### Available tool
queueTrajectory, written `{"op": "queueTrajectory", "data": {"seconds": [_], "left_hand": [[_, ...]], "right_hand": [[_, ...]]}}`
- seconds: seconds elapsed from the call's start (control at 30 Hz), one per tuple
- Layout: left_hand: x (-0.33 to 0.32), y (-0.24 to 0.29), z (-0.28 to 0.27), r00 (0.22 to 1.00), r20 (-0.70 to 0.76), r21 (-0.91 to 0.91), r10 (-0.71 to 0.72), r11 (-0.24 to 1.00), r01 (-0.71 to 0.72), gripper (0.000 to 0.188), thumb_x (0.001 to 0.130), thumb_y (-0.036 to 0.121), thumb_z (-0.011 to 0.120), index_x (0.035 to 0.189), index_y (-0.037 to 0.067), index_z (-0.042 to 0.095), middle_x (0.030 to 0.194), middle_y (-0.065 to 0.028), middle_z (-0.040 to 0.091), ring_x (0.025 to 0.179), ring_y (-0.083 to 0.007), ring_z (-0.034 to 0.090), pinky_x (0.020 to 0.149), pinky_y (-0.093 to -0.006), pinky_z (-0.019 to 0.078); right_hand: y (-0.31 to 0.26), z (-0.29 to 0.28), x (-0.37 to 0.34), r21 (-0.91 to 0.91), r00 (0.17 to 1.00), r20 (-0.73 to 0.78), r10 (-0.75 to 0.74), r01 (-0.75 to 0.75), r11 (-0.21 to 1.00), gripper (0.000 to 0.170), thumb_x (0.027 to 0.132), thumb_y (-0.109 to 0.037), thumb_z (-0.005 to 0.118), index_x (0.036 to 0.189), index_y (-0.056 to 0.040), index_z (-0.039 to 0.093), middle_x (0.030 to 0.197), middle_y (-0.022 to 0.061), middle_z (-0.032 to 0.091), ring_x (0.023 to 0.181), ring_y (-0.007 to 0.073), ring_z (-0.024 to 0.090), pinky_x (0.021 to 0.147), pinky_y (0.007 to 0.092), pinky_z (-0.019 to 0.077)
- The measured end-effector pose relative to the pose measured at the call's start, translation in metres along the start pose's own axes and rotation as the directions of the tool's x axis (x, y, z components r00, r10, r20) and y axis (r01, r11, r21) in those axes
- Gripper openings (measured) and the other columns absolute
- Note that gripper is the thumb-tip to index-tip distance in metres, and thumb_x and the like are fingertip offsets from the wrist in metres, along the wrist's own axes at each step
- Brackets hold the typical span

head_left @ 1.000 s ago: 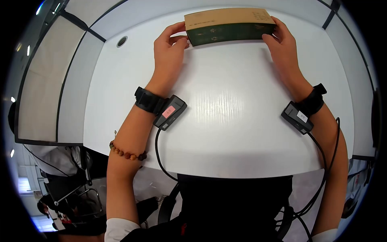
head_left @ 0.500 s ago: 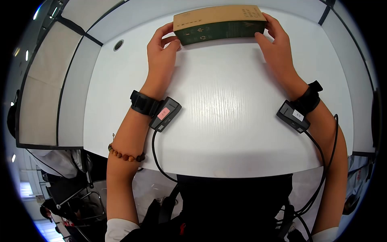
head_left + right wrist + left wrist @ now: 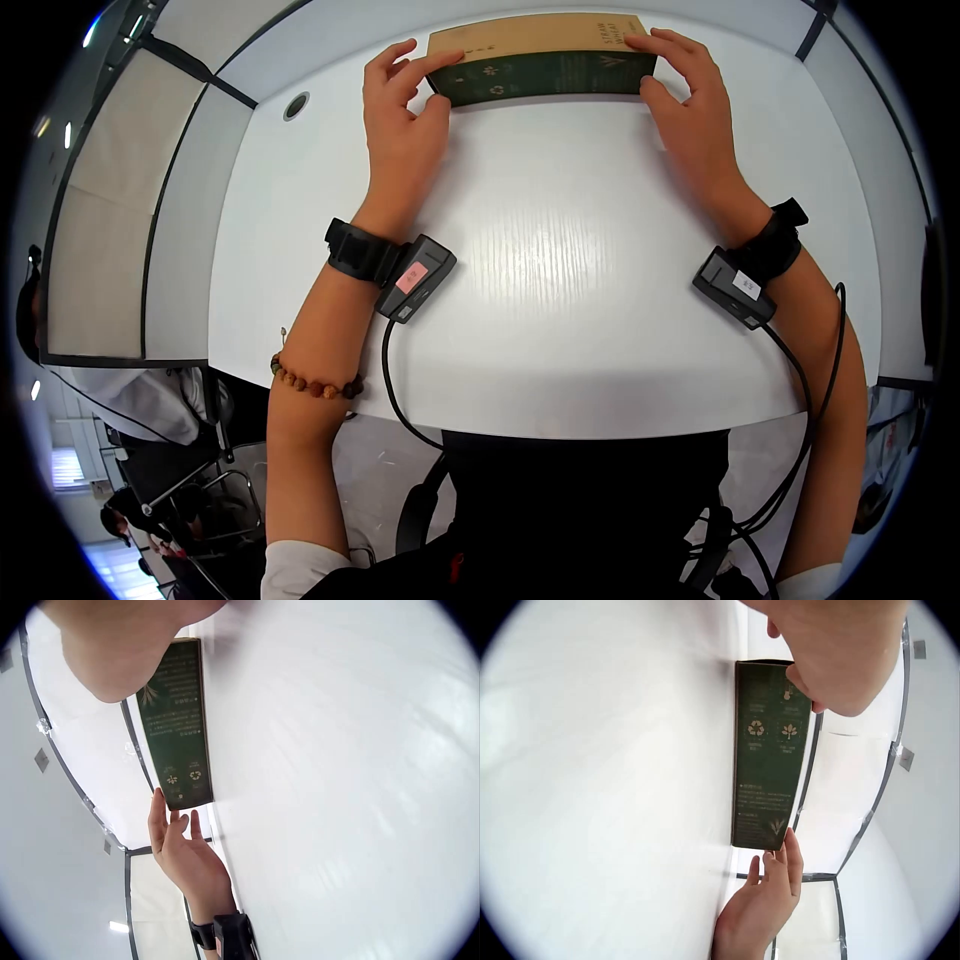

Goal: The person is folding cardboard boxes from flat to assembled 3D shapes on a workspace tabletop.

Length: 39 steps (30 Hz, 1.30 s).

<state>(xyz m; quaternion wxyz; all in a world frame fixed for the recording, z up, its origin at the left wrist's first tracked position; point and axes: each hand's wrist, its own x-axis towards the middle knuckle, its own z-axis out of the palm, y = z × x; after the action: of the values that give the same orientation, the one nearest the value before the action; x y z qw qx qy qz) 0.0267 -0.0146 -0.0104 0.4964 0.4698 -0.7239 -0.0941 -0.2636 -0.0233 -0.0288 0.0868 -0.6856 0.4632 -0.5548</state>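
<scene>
A long box [image 3: 540, 72] with a tan top and dark green front lies near the far edge of the white table. At its left end is the left hand [image 3: 405, 115], fingers spread and loosely bent, one fingertip over the top's corner. The right hand [image 3: 692, 110] is at the right end, its index finger reaching over the top edge and its thumb by the front corner. In the left wrist view the green side [image 3: 769, 757] stands upright on the table, as does the green side [image 3: 178, 727] in the right wrist view. Neither hand curls tightly round the box.
White panels with black edging surround the table [image 3: 540, 330] at the back and sides. A round cable hole [image 3: 296, 106] is at the far left. Cables hang from both wrist cameras, and a chair [image 3: 200, 480] stands beyond the left side.
Both hands have loosened from the box's ends, and their index fingers have come up over its top. The box sits slightly left of where it was a second ago.
</scene>
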Motion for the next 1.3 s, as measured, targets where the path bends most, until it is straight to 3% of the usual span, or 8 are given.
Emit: {"op": "queueTrajectory", "data": {"seconds": [0.17, 0.27, 0.37, 0.57, 0.67, 0.9, 1.1, 1.3], "left_hand": [[0.002, -0.005, -0.001, 0.998, -0.049, -0.015, 0.035, 0.999, -0.036, 0.044, 0.081, -0.001, 0.052, 0.111, 0.017, 0.079, 0.145, -0.0109, 0.048, 0.133, -0.0308, 0.048, 0.107, -0.0428, 0.0459], [0.003, -0.009, -0.002, 0.997, -0.056, -0.020, 0.053, 0.998, -0.054, 0.042, 0.081, -0.001, 0.053, 0.108, 0.017, 0.080, 0.146, -0.0104, 0.049, 0.134, -0.0314, 0.047, 0.108, -0.0434, 0.0450], [0.004, -0.010, -0.002, 0.995, -0.076, -0.029, 0.064, 0.997, -0.067, 0.040, 0.082, -0.001, 0.054, 0.105, 0.017, 0.081, 0.148, -0.0100, 0.048, 0.135, -0.0318, 0.046, 0.108, -0.0435, 0.0448], [0.004, -0.012, -0.002, 0.993, -0.095, -0.043, 0.065, 0.997, -0.069, 0.038, 0.084, 0.000, 0.055, 0.102, 0.017, 0.083, 0.151, -0.0099, 0.046, 0.139, -0.0321, 0.043, 0.112, -0.0443, 0.0411], [0.005, -0.014, -0.004, 0.996, -0.079, -0.083, 0.051, 0.995, -0.058, 0.036, 0.085, 0.000, 0.056, 0.102, 0.017, 0.083, 0.152, -0.0100, 0.046, 0.139, -0.0321, 0.043, 0.113, -0.0448, 0.0391], [0.004, -0.009, -0.001, 0.990, -0.101, -0.041, 0.095, 0.994, -0.100, 0.020, 0.086, 0.001, 0.061, 0.091, 0.012, 0.076, 0.148, -0.0113, 0.048, 0.139, -0.0309, 0.044, 0.110, -0.0446, 0.0417], [0.002, -0.005, 0.001, 0.996, -0.089, -0.051, 0.023, 0.998, -0.028, 0.045, 0.086, -0.005, 0.062, 0.128, 0.010, 0.057, 0.151, -0.0108, 0.046, 0.141, -0.0273, 0.045, 0.113, -0.0428, 0.0438], [0.002, -0.002, 0.000, 0.998, -0.050, -0.041, 0.034, 0.998, -0.036, 0.055, 0.086, -0.006, 0.062, 0.138, 0.011, 0.054, 0.148, -0.0061, 0.049, 0.140, -0.0241, 0.045, 0.112, -0.0423, 0.0445]], "right_hand": [[-0.002, -0.001, 0.001, 0.020, 1.000, -0.022, 0.016, -0.016, 1.000, 0.035, 0.087, -0.011, 0.059, 0.117, -0.0177, 0.077, 0.138, 0.0055, 0.059, 0.124, 0.0243, 0.052, 0.079, 0.0312, 0.0495], [-0.001, -0.001, 0.001, -0.091, 0.998, -0.022, -0.064, 0.061, 0.994, 0.034, 0.090, -0.006, 0.054, 0.117, -0.0128, 0.074, 0.143, 0.0054, 0.055, 0.131, 0.0215, 0.053, 0.106, 0.0366, 0.0438], [-0.001, -0.001, 0.002, -0.054, 0.996, -0.029, -0.082, 0.080, 0.995, 0.030, 0.089, -0.006, 0.054, 0.111, -0.0095, 0.075, 0.140, 0.0059, 0.058, 0.132, 0.0232, 0.052, 0.113, 0.0396, 0.0381], [-0.005, -0.001, 0.002, -0.031, 0.997, -0.041, -0.068, 0.067, 0.997, 0.027, 0.089, -0.006, 0.054, 0.107, -0.0077, 0.075, 0.139, 0.0064, 0.059, 0.132, 0.0228, 0.052, 0.112, 0.0389, 0.0384], [0.007, -0.006, 0.005, 0.117, 0.997, 0.017, -0.073, 0.071, 0.991, 0.026, 0.090, -0.007, 0.055, 0.106, -0.0075, 0.075, 0.139, 0.0074, 0.059, 0.130, 0.0229, 0.053, 0.112, 0.0386, 0.0384], [0.000, 0.000, 0.002, -0.093, 0.987, -0.055, -0.153, 0.147, 0.985, 0.022, 0.087, -0.008, 0.063, 0.109, -0.0074, 0.070, 0.135, 0.0081, 0.059, 0.130, 0.0245, 0.053, 0.113, 0.0404, 0.0383], [0.009, 0.001, 0.003, -0.118, 0.990, -0.058, -0.129, 0.121, 0.986, 0.046, 0.084, -0.009, 0.066, 0.129, -0.0136, 0.060, 0.136, 0.0065, 0.058, 0.132, 0.0258, 0.051, 0.115, 0.0428, 0.0377], [0.004, -0.002, 0.004, -0.143, 0.984, -0.027, -0.178, 0.173, 0.975, 0.056, 0.084, -0.009, 0.064, 0.139, -0.0169, 0.058, 0.138, 0.0060, 0.057, 0.133, 0.0263, 0.051, 0.116, 0.0425, 0.0376]]}}
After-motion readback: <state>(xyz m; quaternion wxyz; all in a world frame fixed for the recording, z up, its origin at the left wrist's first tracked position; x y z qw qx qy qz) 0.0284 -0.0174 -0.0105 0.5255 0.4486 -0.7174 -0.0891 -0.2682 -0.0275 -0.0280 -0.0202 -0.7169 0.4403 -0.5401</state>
